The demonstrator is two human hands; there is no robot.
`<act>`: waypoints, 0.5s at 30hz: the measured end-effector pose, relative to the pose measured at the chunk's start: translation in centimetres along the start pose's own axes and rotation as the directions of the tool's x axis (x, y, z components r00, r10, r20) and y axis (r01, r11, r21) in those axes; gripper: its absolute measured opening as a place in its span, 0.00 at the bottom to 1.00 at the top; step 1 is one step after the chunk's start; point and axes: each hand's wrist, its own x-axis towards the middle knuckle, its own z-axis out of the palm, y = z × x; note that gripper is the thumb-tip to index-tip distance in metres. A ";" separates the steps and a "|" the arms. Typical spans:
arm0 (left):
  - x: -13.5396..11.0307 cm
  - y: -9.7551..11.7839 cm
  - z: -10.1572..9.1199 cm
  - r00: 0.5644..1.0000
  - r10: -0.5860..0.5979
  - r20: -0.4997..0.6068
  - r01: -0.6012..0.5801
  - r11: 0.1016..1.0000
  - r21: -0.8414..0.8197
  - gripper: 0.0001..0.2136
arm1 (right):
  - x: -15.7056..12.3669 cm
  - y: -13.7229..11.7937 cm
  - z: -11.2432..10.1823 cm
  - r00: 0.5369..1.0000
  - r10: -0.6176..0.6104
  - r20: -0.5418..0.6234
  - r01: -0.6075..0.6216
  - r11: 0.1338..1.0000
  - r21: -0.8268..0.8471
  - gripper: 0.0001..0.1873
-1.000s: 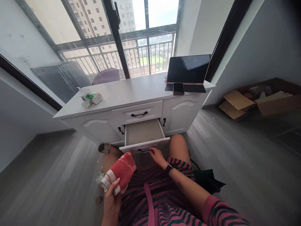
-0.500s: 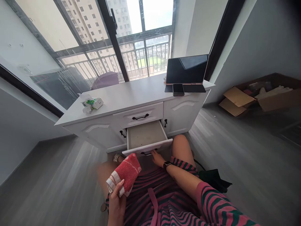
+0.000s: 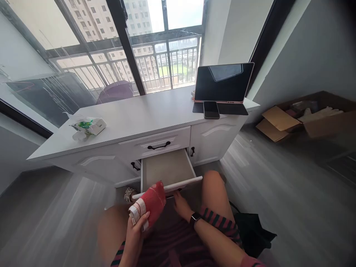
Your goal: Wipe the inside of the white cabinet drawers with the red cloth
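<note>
My left hand (image 3: 137, 230) is closed around a folded red towel (image 3: 150, 204) with a pale striped end, held just in front of the open lower drawer (image 3: 166, 169). The drawer's inside looks bare. My right hand (image 3: 180, 204) reaches under the drawer's front edge, at its dark handle; the fingers are partly hidden there. A dark watch sits on that wrist. The drawer belongs to a white cabinet (image 3: 125, 122) under a window. I sit low in front of it, bare knees on either side.
On the cabinet top stand a dark tablet (image 3: 223, 82) on a stand with a phone (image 3: 211, 109) before it, and a tissue pack (image 3: 88, 125) at the left. An open cardboard box (image 3: 314, 118) lies on the floor at right. Dark cloth (image 3: 254, 231) lies beside my right leg.
The view has moved closer to the cabinet and a little left. The red towel has risen toward the drawer front. My right hand stays at the drawer's front edge.
</note>
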 end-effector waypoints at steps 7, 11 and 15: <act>10.8 3.3 10.2 0.926 0.211 0.315 -0.369 0.690 0.622 0.09 | 0.6 -0.7 -0.4 0.993 0.090 0.070 -0.094 0.994 0.049 0.37; 13.9 0.5 15.0 0.874 0.137 0.467 -0.469 0.491 0.734 0.05 | 0.6 -0.7 -1.0 0.989 0.097 0.111 -0.103 0.994 0.049 0.37; 15.2 -3.4 18.4 0.747 -0.096 0.658 -0.508 0.557 0.657 0.09 | 0.4 -0.8 -1.5 0.988 0.101 0.118 -0.111 0.990 0.082 0.40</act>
